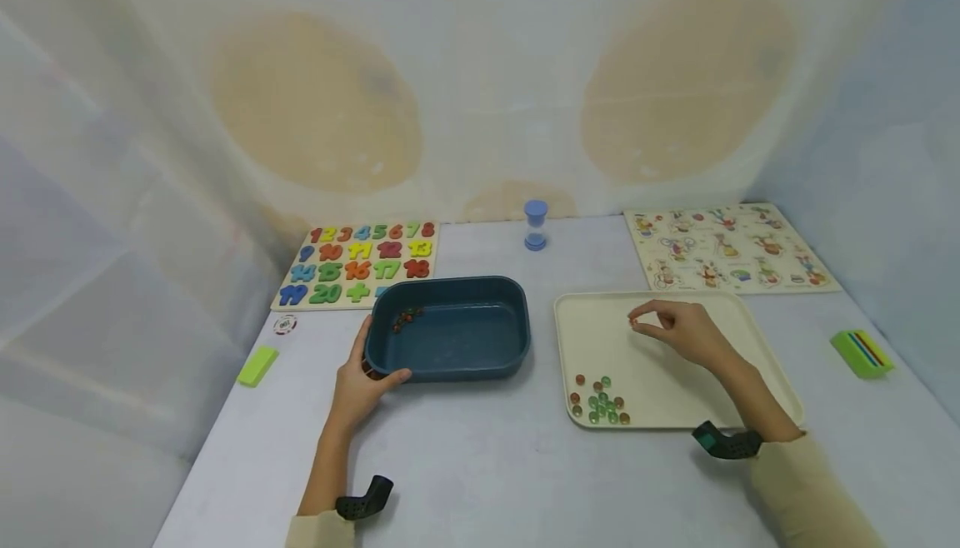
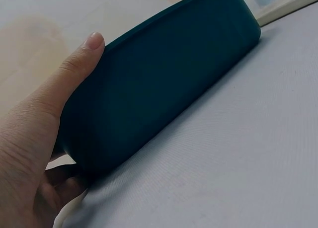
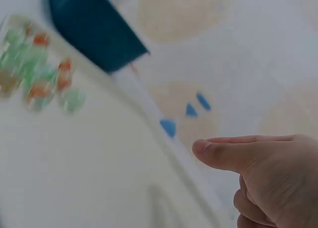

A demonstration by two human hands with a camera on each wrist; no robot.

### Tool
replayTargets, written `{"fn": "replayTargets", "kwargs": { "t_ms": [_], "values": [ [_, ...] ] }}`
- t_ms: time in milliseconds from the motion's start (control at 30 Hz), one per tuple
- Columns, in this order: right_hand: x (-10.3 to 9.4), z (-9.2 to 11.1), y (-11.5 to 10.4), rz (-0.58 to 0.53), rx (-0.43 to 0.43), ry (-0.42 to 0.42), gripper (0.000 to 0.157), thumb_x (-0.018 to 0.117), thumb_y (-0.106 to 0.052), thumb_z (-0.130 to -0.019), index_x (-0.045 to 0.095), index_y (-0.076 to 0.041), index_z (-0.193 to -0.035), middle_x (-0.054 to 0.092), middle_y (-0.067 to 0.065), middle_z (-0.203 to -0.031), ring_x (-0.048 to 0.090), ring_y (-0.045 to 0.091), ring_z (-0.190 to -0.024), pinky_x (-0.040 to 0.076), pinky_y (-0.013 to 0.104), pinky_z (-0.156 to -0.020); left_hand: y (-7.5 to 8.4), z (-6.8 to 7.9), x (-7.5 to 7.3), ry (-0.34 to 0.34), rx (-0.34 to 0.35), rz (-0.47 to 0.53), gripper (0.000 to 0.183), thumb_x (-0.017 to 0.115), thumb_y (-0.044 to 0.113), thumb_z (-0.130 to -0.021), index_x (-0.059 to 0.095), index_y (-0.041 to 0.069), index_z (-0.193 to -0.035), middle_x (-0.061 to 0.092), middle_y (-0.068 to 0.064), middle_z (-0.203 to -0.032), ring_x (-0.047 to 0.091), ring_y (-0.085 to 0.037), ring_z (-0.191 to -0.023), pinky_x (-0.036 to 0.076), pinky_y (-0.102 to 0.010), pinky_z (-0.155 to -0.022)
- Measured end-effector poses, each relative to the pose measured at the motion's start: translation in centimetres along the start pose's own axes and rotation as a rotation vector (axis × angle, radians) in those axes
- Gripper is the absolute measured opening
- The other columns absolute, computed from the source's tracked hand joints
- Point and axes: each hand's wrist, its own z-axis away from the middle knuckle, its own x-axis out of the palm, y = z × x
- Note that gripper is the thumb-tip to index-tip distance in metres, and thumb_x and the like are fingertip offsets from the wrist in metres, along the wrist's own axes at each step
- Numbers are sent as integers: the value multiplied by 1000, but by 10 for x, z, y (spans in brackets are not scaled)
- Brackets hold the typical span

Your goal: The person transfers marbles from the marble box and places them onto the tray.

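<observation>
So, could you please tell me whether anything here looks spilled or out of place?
Nothing looks spilled or damaged: the loose marbles lie inside the tray and tub. The tub hides a corner of the number board, slightly odd, though whether they touch is unclear.

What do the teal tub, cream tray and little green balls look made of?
Teal tub: probably plastic, smooth with a soft sheen; its rounded corners look moulded.
Cream tray: likely plastic too, smooth and fairly matte, with a raised rim.
Green balls: perhaps glass, as they look translucent, but clear plastic is possible.
</observation>
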Motion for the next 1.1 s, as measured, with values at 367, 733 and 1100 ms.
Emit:
{"fn": "replayTargets", "kwargs": {
  "t_ms": [367, 733, 1100],
  "values": [
    [7, 28, 27, 19, 184, -96, 26, 65, -34, -81, 67, -16, -100, 33, -6, -52, 24, 6, -47, 24, 23, -43, 1, 0, 0, -1, -8, 3, 98, 77, 36, -67, 10, 47, -139, 28, -6, -145, 40, -32, -122, 41, -49, -91],
    [9, -36, -41, -111, -26, -31, 33, 66, -33, -80, 63, -17, -109, 32, -7, -47, 29, 6, -38, 28, 23, -38, 7, 0, -1, 13, 21, -36, 103, 78, 35, -66, 10, 36, -143, 26, -5, -146, 37, -33, -125, 38, -51, -93],
    [109, -151, -155, -244, -208, -291, 28, 65, -27, -82, 65, -15, -108, 31, -4, -45, 26, 9, -40, 28, 22, -46, 8, 2, -1, -4, -1, -35, 101, 77, 35, -67, 9, 39, -142, 27, -6, -146, 38, -34, -124, 38, -51, -93]
  ]
}}
